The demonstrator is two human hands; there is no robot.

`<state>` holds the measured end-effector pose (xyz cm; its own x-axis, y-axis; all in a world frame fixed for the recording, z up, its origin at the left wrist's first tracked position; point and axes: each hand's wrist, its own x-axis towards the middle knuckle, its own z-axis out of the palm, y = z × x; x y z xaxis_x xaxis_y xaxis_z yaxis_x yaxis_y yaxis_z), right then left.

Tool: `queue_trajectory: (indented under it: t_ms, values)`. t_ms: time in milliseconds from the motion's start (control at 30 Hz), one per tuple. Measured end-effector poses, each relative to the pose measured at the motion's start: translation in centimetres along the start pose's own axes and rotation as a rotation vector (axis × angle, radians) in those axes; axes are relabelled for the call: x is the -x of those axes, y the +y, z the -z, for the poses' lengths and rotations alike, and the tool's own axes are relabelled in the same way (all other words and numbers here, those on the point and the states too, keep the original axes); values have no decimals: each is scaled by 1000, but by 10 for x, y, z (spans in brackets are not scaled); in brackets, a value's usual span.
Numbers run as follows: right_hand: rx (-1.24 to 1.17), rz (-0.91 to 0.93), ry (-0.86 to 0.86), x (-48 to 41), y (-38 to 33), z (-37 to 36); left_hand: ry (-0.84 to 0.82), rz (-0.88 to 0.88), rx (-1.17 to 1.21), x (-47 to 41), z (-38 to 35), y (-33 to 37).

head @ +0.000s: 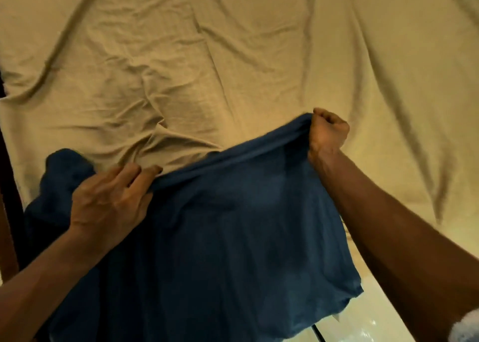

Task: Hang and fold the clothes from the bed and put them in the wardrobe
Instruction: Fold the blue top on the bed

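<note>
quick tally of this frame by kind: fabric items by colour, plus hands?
blue garment: 1
tan bed sheet: 1
hands: 2, the left hand and right hand, both gripping the garment's top edge
Total: 4

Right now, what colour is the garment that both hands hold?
The garment is plain dark blue, in the head view.
</note>
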<state>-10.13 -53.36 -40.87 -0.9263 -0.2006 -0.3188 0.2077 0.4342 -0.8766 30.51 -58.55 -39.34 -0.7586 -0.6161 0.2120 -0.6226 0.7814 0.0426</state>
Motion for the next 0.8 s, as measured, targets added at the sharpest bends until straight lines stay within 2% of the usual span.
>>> queue_trajectory:
  t_ms: [100,267,333,433,500,567,667,733,800]
  values:
    - [-69,-63,-38,21,24,48,-69,-29,8,42,3,30]
    - [62,-134,-42,42,60,107,-275,-64,70,98,-17,69]
    - [241,-139,-57,45,69,118,-384,-3,116,109,-19,85]
    - [730,-44,-85,52,69,121,-531,94,107,111,-14,102]
    - [979,155,-64,55,60,112,-503,165,103,102,-7,104]
    - [1017,285,-121,51,45,95,-435,320,157,82,1,100]
    - [983,238,-380,42,30,65,-355,558,269,55,-3,83]
    - [1064,199,-523,41,26,49,-406,582,262,45,-11,69]
    - [1094,176,-501,39,26,39,-514,556,241,42,-14,62]
